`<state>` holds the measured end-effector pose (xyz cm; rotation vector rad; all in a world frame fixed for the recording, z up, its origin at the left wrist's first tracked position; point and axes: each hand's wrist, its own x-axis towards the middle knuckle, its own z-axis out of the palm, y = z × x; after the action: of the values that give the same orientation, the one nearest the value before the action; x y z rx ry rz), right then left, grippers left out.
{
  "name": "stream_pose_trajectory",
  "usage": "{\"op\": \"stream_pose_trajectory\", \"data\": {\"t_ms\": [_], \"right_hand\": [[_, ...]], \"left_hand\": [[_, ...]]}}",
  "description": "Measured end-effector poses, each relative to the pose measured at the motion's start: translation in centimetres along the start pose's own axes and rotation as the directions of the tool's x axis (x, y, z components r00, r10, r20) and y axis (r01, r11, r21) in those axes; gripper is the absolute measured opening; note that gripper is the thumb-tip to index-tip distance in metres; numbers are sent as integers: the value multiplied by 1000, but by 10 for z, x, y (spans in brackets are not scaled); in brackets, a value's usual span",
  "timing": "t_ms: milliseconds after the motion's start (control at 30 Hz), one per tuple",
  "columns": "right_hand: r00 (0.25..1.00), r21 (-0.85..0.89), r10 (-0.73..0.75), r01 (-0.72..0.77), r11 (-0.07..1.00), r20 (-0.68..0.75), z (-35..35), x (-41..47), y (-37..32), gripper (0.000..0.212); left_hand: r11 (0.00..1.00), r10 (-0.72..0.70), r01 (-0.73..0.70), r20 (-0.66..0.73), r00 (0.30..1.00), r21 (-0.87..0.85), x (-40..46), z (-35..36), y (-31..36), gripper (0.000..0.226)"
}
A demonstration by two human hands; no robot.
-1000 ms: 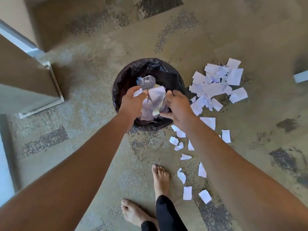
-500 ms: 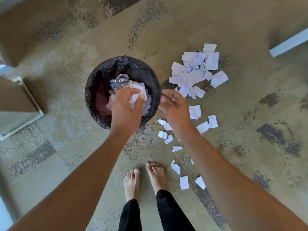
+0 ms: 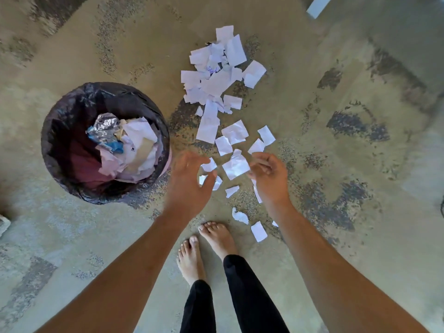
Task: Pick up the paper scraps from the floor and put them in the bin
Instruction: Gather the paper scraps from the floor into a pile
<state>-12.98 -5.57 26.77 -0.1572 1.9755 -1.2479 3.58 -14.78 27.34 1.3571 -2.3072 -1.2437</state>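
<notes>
A round bin (image 3: pixel 60 131) lined with a black bag stands on the floor at the left, holding crumpled paper and foil. White paper scraps (image 3: pixel 216 78) lie in a heap to its upper right, and a trail of loose scraps (image 3: pixel 236 165) runs down toward my feet. My left hand (image 3: pixel 189 181) hovers open over the small scraps just right of the bin. My right hand (image 3: pixel 269 176) is open too, fingers curled, beside a creased scrap. Neither hand holds anything.
My bare feet (image 3: pixel 209 246) stand just below the hands, with two scraps (image 3: pixel 249 224) lying to their right. A white board edge (image 3: pixel 317 6) shows at the top right. The floor is mottled tan carpet.
Both hands let the paper drop into the bin and moved right, off the bin, to hover over the loose scraps. The view shifted right, so the bin now sits further left.
</notes>
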Motion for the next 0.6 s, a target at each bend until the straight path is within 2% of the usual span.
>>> {"op": "stream_pose_trajectory", "data": {"t_ms": [133, 200, 300, 433, 600], "right_hand": [[993, -59, 60, -66, 996, -104, -27, -15, 40, 27], [983, -71, 90, -102, 992, -159, -37, -23, 66, 24], [959, -83, 152, -176, 981, -237, -53, -33, 116, 21], [909, -122, 288, -337, 934, -301, -73, -45, 180, 37], [906, -319, 247, -359, 877, -343, -91, -39, 254, 51]], "left_hand": [[998, 29, -39, 165, 986, 52, -10, 27, -13, 35], [997, 5, -25, 244, 970, 77, -16, 44, -21, 48], [990, -34, -16, 347, 937, 140, -27, 75, -34, 53], [972, -106, -5, 456, 884, 236, -44, 123, -54, 64], [930, -101, -93, 493, 864, 355, -40, 188, -80, 63]]}}
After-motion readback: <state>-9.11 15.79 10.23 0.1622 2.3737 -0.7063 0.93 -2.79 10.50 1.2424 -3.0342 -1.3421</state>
